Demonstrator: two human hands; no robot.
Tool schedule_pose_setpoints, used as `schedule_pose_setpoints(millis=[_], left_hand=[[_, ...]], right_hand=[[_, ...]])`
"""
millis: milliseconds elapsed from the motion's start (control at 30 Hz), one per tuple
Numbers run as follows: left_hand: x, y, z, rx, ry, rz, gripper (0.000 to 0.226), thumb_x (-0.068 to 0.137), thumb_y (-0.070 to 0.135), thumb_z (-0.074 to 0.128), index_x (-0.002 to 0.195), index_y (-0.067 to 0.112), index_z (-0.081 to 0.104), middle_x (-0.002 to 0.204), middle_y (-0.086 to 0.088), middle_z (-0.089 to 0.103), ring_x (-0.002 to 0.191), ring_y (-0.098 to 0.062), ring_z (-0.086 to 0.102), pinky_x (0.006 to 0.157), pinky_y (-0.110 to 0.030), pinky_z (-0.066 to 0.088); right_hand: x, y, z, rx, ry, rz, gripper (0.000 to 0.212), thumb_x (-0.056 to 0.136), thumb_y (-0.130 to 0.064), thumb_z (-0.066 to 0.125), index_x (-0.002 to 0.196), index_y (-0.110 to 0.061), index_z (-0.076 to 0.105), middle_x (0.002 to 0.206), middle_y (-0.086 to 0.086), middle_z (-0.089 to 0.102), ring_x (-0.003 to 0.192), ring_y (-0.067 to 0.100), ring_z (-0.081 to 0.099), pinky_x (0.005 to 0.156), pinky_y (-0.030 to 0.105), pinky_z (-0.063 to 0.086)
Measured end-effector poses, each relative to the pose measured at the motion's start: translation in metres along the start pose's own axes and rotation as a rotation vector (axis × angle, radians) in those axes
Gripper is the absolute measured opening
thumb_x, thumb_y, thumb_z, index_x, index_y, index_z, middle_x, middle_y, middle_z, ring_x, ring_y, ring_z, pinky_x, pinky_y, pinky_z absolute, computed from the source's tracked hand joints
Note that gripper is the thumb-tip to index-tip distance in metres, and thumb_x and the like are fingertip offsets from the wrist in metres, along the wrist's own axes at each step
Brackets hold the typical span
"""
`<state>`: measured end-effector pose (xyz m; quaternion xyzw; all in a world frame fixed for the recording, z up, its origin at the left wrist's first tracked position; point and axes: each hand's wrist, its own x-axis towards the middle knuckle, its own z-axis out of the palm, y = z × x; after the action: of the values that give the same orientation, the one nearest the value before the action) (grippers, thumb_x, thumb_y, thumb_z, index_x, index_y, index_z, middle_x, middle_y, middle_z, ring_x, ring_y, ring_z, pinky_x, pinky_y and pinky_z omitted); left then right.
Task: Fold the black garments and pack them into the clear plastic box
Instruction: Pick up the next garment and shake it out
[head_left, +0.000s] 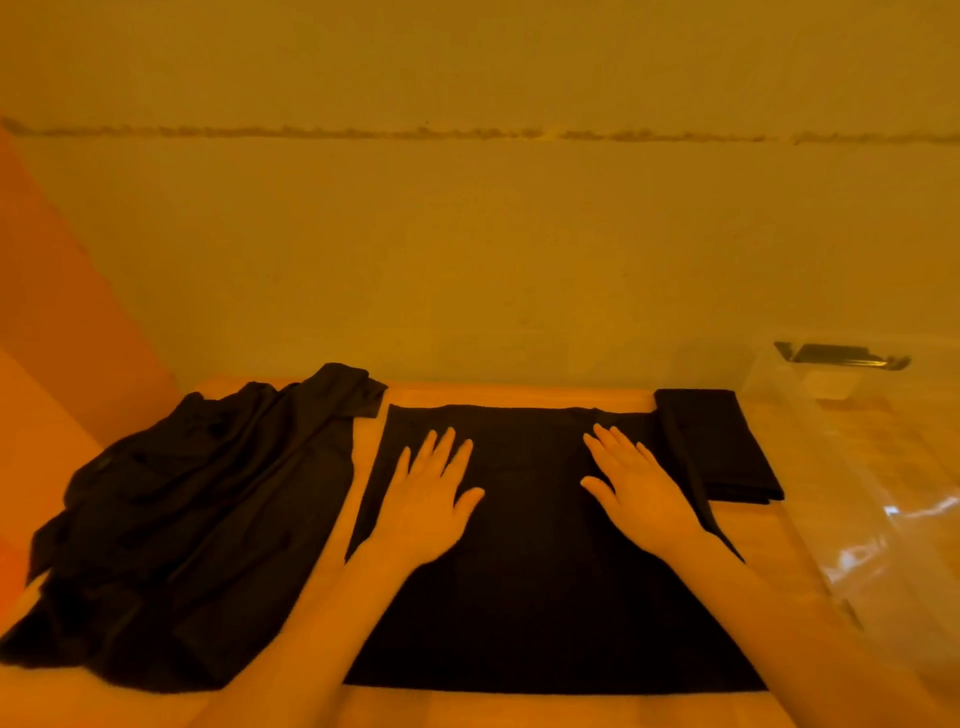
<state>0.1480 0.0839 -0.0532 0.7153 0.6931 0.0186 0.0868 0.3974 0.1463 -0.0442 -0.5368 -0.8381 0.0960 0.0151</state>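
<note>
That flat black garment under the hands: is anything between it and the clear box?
Yes: a folded black garment lies at its right edge, between the flat garment and the clear plastic box.

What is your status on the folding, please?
Left hand and right hand flat, fingers spread, pressing the garment. One folded piece beside it; pile waiting left. Box right, nothing blocking.
</note>
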Motion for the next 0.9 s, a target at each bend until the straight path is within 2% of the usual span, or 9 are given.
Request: schedule_pose_setpoints(millis=[67, 133, 200, 300, 467, 533, 633, 700, 900], left_hand=[[0.005, -0.004, 0.011, 0.026, -0.086, -0.005, 0.065, 0.093, 0.059, 0.013, 0.149, 0.029, -0.001, 0.158, -0.001, -0.007, 0.144, -0.020, -0.011, 0.115, -0.041, -0.004], [-0.002, -0.019, 0.018, 0.039, -0.068, -0.013, 0.086, 0.075, 0.075, -0.012, 0.148, 0.032, -0.002, 0.158, 0.001, -0.008, 0.144, -0.019, -0.011, 0.115, -0.041, -0.004], [-0.010, -0.033, 0.019, 0.066, -0.062, -0.029, 0.106, 0.057, 0.081, -0.024, 0.148, 0.033, -0.004, 0.158, 0.002, -0.008, 0.144, -0.019, -0.011, 0.115, -0.040, -0.003], [-0.014, -0.039, 0.017, 0.058, -0.067, -0.059, 0.098, 0.059, 0.073, -0.019, 0.148, 0.033, -0.005, 0.158, 0.002, -0.010, 0.144, -0.019, -0.012, 0.115, -0.040, -0.004], [-0.016, -0.031, 0.012, 0.087, -0.018, -0.076, 0.095, 0.062, 0.068, -0.017, 0.148, 0.030, -0.004, 0.158, 0.000, -0.010, 0.144, -0.021, -0.013, 0.112, -0.038, -0.008], [-0.014, -0.019, 0.009, 0.105, 0.024, -0.045, 0.093, 0.067, 0.071, -0.015, 0.149, 0.029, -0.002, 0.158, 0.000, -0.008, 0.144, -0.021, -0.012, 0.112, -0.039, -0.008], [0.000, 0.004, 0.009, 0.077, -0.040, 0.029, 0.081, 0.080, 0.071, -0.004, 0.149, 0.030, -0.001, 0.158, 0.000, -0.007, 0.144, -0.021, -0.011, 0.115, -0.043, -0.005], [0.011, 0.009, 0.012, 0.065, -0.106, 0.044, 0.065, 0.093, 0.060, 0.013, 0.149, 0.030, 0.000, 0.158, 0.000, -0.008, 0.144, -0.021, -0.012, 0.115, -0.044, -0.004], [0.019, -0.007, 0.016, 0.008, -0.046, 0.070, 0.060, 0.096, 0.053, 0.022, 0.149, 0.031, 0.006, 0.158, 0.001, -0.003, 0.145, -0.020, -0.008, 0.115, -0.042, -0.003]], right_hand=[[0.004, 0.015, -0.008, 0.081, 0.123, 0.088, 0.055, 0.099, -0.034, 0.035, 0.148, -0.017, 0.016, 0.156, 0.001, 0.010, 0.144, 0.016, 0.006, 0.116, 0.034, 0.007], [0.004, 0.037, -0.015, 0.153, 0.211, 0.241, 0.053, 0.099, -0.029, 0.035, 0.147, -0.015, 0.017, 0.156, 0.003, 0.015, 0.144, 0.019, 0.010, 0.117, 0.037, 0.011], [0.002, 0.058, -0.016, 0.146, 0.141, 0.338, 0.052, 0.100, -0.031, 0.030, 0.148, -0.014, 0.015, 0.156, 0.004, 0.014, 0.144, 0.019, 0.009, 0.117, 0.038, 0.011], [-0.005, 0.077, -0.009, -0.004, -0.027, 0.335, 0.052, 0.101, -0.036, 0.020, 0.148, -0.017, 0.011, 0.157, 0.001, 0.008, 0.144, 0.015, 0.003, 0.117, 0.037, 0.006], [-0.005, 0.060, -0.021, -0.059, 0.031, 0.315, 0.054, 0.100, -0.039, 0.022, 0.148, -0.017, 0.010, 0.157, 0.001, 0.009, 0.144, 0.016, 0.004, 0.118, 0.040, 0.006], [0.005, 0.030, -0.026, -0.073, 0.103, 0.169, 0.057, 0.099, -0.039, 0.029, 0.148, -0.018, 0.012, 0.156, 0.001, 0.010, 0.144, 0.017, 0.005, 0.117, 0.038, 0.006], [0.024, -0.014, -0.015, -0.046, -0.010, -0.051, 0.059, 0.098, -0.041, 0.032, 0.148, -0.020, 0.010, 0.157, -0.001, 0.005, 0.144, 0.015, 0.001, 0.117, 0.037, 0.005], [0.029, -0.017, 0.001, -0.038, -0.118, -0.049, 0.059, 0.098, -0.043, 0.028, 0.149, -0.021, 0.007, 0.157, -0.002, 0.001, 0.144, 0.014, -0.003, 0.117, 0.037, 0.003], [0.022, 0.023, 0.006, -0.065, -0.190, 0.084, 0.060, 0.098, -0.046, 0.023, 0.149, -0.022, 0.002, 0.157, -0.002, -0.002, 0.144, 0.014, -0.004, 0.117, 0.038, 0.003]])
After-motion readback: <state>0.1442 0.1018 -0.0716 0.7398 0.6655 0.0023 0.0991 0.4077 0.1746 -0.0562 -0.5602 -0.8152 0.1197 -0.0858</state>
